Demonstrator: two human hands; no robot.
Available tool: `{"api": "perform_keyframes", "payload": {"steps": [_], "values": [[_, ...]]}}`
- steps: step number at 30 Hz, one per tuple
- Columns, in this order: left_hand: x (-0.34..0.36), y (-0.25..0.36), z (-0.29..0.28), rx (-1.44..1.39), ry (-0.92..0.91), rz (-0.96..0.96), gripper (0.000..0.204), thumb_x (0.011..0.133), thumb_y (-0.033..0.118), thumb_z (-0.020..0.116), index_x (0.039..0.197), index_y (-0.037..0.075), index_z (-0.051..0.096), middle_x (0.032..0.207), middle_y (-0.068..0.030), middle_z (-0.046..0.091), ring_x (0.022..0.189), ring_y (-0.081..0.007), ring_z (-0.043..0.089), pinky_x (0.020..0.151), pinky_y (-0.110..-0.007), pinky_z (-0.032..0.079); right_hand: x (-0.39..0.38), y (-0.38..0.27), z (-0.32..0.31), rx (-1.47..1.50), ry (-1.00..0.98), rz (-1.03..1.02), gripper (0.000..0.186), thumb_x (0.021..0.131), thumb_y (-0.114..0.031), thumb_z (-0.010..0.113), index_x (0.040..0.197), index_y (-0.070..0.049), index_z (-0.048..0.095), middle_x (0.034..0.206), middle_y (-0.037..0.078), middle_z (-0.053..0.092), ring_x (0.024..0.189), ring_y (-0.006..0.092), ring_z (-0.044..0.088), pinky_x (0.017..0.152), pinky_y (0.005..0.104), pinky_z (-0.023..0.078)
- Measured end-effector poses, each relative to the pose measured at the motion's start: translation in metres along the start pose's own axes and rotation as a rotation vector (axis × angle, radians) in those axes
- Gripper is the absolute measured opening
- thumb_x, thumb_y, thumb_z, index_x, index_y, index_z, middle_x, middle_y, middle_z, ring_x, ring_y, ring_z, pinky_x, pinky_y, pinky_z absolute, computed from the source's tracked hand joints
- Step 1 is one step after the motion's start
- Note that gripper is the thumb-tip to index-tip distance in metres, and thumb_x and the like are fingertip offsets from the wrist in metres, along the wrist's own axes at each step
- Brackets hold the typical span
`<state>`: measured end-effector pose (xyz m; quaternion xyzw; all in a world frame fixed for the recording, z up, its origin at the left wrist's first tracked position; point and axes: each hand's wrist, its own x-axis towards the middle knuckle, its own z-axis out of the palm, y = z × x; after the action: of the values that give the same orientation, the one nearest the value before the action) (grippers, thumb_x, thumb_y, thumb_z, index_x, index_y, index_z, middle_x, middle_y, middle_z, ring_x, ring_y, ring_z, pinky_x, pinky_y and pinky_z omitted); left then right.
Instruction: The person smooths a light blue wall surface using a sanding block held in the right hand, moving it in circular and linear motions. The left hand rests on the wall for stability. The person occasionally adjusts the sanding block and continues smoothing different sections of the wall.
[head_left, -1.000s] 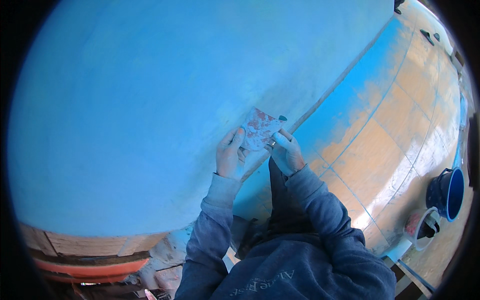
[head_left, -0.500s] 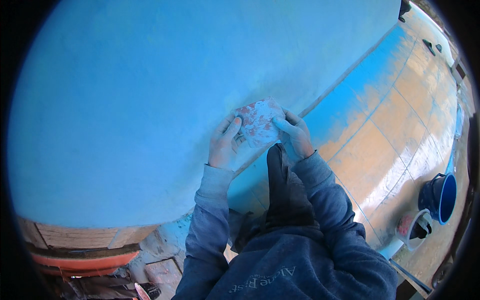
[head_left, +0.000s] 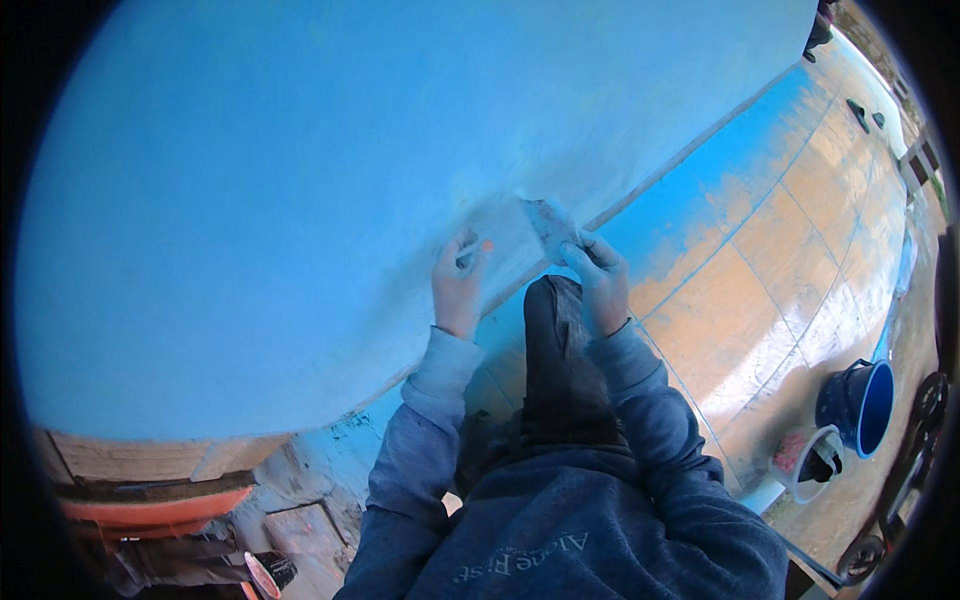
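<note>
A dusty sheet of sandpaper (head_left: pixel 548 228) is tilted nearly edge-on in front of the pale blue wall (head_left: pixel 280 220). My right hand (head_left: pixel 600 285) pinches its lower right part between thumb and fingers. To the left, my left hand (head_left: pixel 460 290) is raised apart from the sandpaper, fingers loosely curled, thumb separate and nothing visible in it. Pale dust coats both hands and the sleeve cuffs. Below the hands, my knee in dark trousers (head_left: pixel 552 330) is bent close to the wall's foot.
Tan floor tiles (head_left: pixel 745 300) run along the wall, with blue dust beside it. A dark blue bucket (head_left: pixel 840 405) and a whitish bucket (head_left: pixel 790 460) stand at the right. Slippers (head_left: pixel 858 116) lie at the far right. An orange-red edged object (head_left: pixel 160 508) is at the lower left.
My left hand has let go of the sandpaper and drawn slightly away. The sandpaper, held face-on by both hands before, is turned nearly edge-on in my right hand.
</note>
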<state>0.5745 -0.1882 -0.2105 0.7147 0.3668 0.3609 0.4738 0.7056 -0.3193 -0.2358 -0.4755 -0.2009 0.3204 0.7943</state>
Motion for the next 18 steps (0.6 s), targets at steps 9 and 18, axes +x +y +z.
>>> {"api": "perform_keyframes", "payload": {"steps": [9,18], "values": [[-0.040,0.023,0.028,-0.004,-0.021,-0.039,0.030,0.091,0.023,0.061,0.098,-0.007,0.061,0.082,-0.0112,0.063,0.071,-0.0156,0.059,0.063,-0.030,0.048,-0.036,0.021,0.033,-0.978,-0.053,-0.746,0.038,0.078,0.001,0.059,0.117,0.001,0.061,0.127,0.015,0.057,0.118,0.0358,0.050,0.097,0.0478,0.037],[0.007,0.006,0.019,0.514,0.074,0.135,0.029,0.087,0.025,0.060,0.072,0.000,0.061,0.068,-0.0197,0.061,0.069,-0.0396,0.060,0.063,-0.046,0.045,-0.009,-0.019,0.010,-0.817,-0.364,-0.525,0.043,0.092,-0.007,0.054,0.134,0.001,0.046,0.139,0.021,0.046,0.131,0.0342,0.041,0.110,0.0449,0.028]]}}
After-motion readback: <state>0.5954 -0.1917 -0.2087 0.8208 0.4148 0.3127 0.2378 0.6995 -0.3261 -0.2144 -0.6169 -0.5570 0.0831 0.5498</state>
